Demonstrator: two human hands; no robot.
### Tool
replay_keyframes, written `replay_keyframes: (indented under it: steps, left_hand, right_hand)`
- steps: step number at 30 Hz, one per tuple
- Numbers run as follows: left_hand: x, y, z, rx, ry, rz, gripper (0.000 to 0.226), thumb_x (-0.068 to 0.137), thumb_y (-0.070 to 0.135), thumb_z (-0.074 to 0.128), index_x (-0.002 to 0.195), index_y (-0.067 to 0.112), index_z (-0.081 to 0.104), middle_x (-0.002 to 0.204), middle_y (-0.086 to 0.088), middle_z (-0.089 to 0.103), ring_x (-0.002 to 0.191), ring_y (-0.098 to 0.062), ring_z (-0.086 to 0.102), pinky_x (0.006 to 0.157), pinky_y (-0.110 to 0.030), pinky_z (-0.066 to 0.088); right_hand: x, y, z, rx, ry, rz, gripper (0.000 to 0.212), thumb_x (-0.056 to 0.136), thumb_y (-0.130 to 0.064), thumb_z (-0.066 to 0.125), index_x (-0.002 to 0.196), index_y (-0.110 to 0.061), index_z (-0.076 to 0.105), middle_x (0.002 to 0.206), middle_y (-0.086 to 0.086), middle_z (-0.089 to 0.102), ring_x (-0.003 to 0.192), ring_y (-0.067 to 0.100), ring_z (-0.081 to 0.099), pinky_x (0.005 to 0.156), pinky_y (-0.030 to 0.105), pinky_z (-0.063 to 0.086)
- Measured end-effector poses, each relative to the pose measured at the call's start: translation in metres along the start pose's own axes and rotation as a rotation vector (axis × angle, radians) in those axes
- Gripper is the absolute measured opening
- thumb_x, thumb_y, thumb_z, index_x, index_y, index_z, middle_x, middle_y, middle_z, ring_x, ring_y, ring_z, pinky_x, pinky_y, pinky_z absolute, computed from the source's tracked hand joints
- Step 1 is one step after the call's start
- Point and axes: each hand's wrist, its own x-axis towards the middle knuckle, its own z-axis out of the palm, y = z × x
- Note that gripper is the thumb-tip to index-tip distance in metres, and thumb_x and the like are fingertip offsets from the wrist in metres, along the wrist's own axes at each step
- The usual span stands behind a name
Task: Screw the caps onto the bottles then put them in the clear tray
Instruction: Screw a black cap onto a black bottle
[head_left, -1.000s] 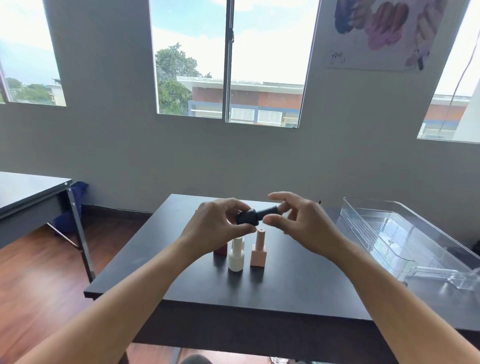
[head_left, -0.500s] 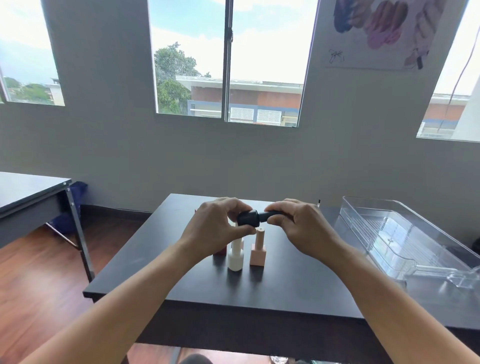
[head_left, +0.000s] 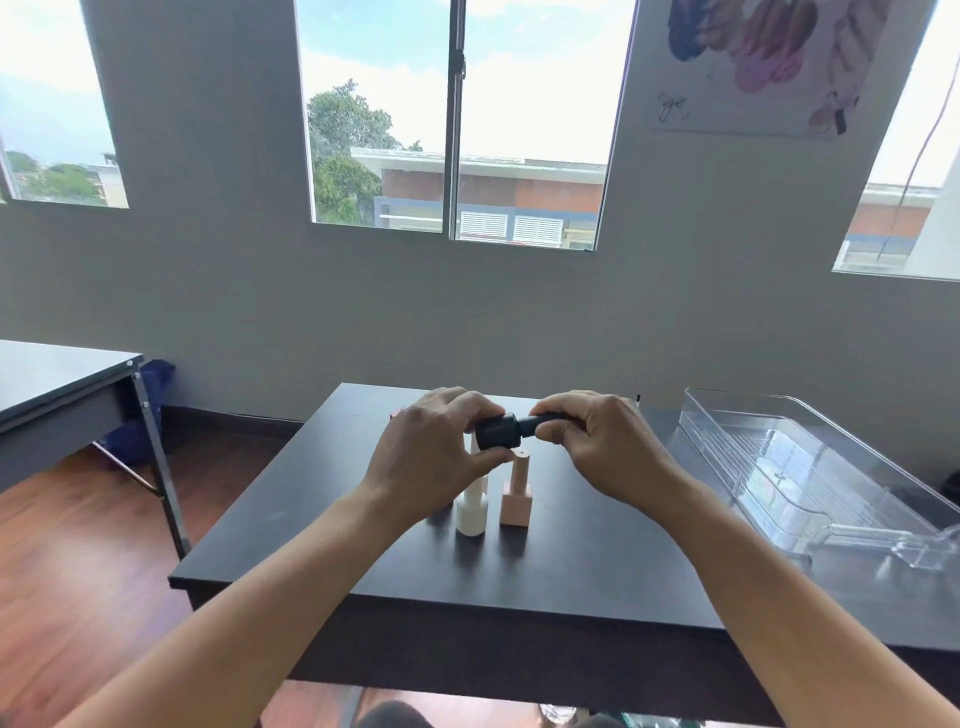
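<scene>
Above the black table (head_left: 582, 561) I hold a small black bottle (head_left: 497, 431) sideways. My left hand (head_left: 436, 457) grips its body, and my right hand (head_left: 597, 447) curls round its long black cap (head_left: 540, 423). Below the hands stand a white bottle (head_left: 471, 512) and a pink bottle with a square base (head_left: 516, 496), both with caps on. A dark red bottle is mostly hidden behind my left wrist. The clear tray (head_left: 810, 467) lies on the table at the right, and I see no bottles in it.
A second dark table (head_left: 57, 384) stands at the left, with wooden floor (head_left: 83, 561) between the two tables. A grey wall with windows runs close behind the work table. The tray has a clear handle (head_left: 930, 551) at its near end.
My right hand's fingers, spread a second ago, have closed round the cap and turned over it. Both hands and the bottle stayed at about the same place above the table.
</scene>
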Motion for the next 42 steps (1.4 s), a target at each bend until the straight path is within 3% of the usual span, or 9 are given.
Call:
replay_keyframes:
  steps: [4, 10, 12, 17, 23, 28, 32, 37, 42]
  left_hand:
    - [0.003, -0.005, -0.002, -0.01, -0.007, -0.029, 0.031, 0.072, 0.037, 0.081, 0.1, 0.028, 0.071, 0.091, 0.013, 0.071, 0.084, -0.006, 0.063, 0.075, -0.028, 0.052]
    - [-0.001, -0.021, -0.009, -0.171, -0.072, -0.257, 0.028, 0.071, 0.036, 0.082, 0.096, 0.033, 0.068, 0.077, 0.025, 0.07, 0.075, 0.014, 0.064, 0.069, -0.011, 0.047]
    - [-0.007, -0.03, -0.011, -0.239, -0.069, -0.318, 0.026, 0.072, 0.035, 0.082, 0.094, 0.033, 0.069, 0.08, 0.02, 0.074, 0.079, 0.008, 0.068, 0.073, -0.016, 0.049]
    - [-0.021, -0.043, -0.013, -0.259, 0.054, -0.326, 0.022, 0.072, 0.029, 0.084, 0.091, 0.03, 0.073, 0.094, 0.009, 0.064, 0.084, -0.003, 0.063, 0.069, -0.002, 0.039]
    - [-0.029, -0.052, -0.011, -0.269, 0.014, -0.35, 0.026, 0.072, 0.033, 0.084, 0.096, 0.029, 0.074, 0.091, 0.01, 0.071, 0.087, -0.003, 0.065, 0.072, -0.015, 0.041]
    - [-0.041, -0.06, 0.004, -0.296, -0.107, -0.429, 0.022, 0.071, 0.033, 0.085, 0.09, 0.035, 0.072, 0.075, 0.021, 0.071, 0.077, 0.004, 0.064, 0.073, -0.011, 0.043]
    - [-0.046, -0.064, 0.011, -0.281, -0.175, -0.425, 0.022, 0.071, 0.033, 0.085, 0.09, 0.035, 0.073, 0.082, 0.021, 0.074, 0.078, 0.01, 0.063, 0.069, -0.002, 0.04]
    - [-0.046, -0.066, 0.016, -0.276, -0.223, -0.417, 0.025, 0.071, 0.035, 0.084, 0.095, 0.032, 0.075, 0.087, 0.018, 0.075, 0.082, 0.005, 0.065, 0.074, -0.01, 0.043]
    - [-0.046, -0.069, 0.019, -0.255, -0.251, -0.384, 0.028, 0.072, 0.035, 0.084, 0.098, 0.028, 0.076, 0.089, 0.014, 0.075, 0.087, -0.004, 0.068, 0.085, -0.024, 0.051]
  right_hand:
    - [0.003, -0.001, 0.003, 0.104, 0.022, 0.035, 0.016, 0.088, -0.015, 0.067, 0.101, -0.023, 0.074, 0.078, -0.014, 0.069, 0.072, 0.005, 0.06, 0.075, 0.024, 0.049]
    - [0.008, 0.003, 0.003, 0.413, 0.043, 0.061, 0.023, 0.085, -0.011, 0.071, 0.103, -0.025, 0.068, 0.074, -0.001, 0.066, 0.06, 0.009, 0.06, 0.058, 0.024, 0.053]
    - [0.01, 0.013, 0.002, 0.412, 0.099, 0.109, 0.014, 0.087, -0.01, 0.069, 0.099, -0.016, 0.071, 0.072, 0.002, 0.066, 0.057, 0.008, 0.059, 0.054, 0.022, 0.051]
    - [0.009, 0.058, 0.006, 0.334, 0.194, 0.262, 0.009, 0.088, -0.012, 0.066, 0.082, -0.015, 0.071, 0.066, -0.003, 0.064, 0.054, 0.006, 0.057, 0.052, 0.026, 0.047]
    - [0.007, 0.101, 0.017, 0.233, 0.279, 0.391, 0.012, 0.087, -0.018, 0.067, 0.075, -0.016, 0.069, 0.062, -0.001, 0.063, 0.057, 0.017, 0.059, 0.062, 0.039, 0.053]
    - [0.013, 0.138, 0.025, 0.193, 0.335, 0.561, 0.013, 0.082, -0.025, 0.07, 0.072, -0.021, 0.062, 0.066, 0.001, 0.065, 0.071, 0.032, 0.065, 0.076, 0.052, 0.056]
    - [0.019, 0.154, 0.029, 0.12, 0.345, 0.66, 0.032, 0.08, -0.025, 0.074, 0.105, -0.009, 0.061, 0.102, 0.01, 0.068, 0.101, 0.035, 0.064, 0.089, 0.044, 0.05]
    - [0.03, 0.167, 0.029, 0.059, 0.317, 0.726, 0.059, 0.081, -0.029, 0.074, 0.128, -0.003, 0.052, 0.126, 0.018, 0.061, 0.12, 0.034, 0.055, 0.098, 0.038, 0.041]
    - [0.038, 0.167, 0.032, 0.013, 0.303, 0.73, 0.036, 0.084, -0.028, 0.069, 0.108, -0.001, 0.066, 0.117, 0.021, 0.066, 0.116, 0.036, 0.056, 0.093, 0.039, 0.043]
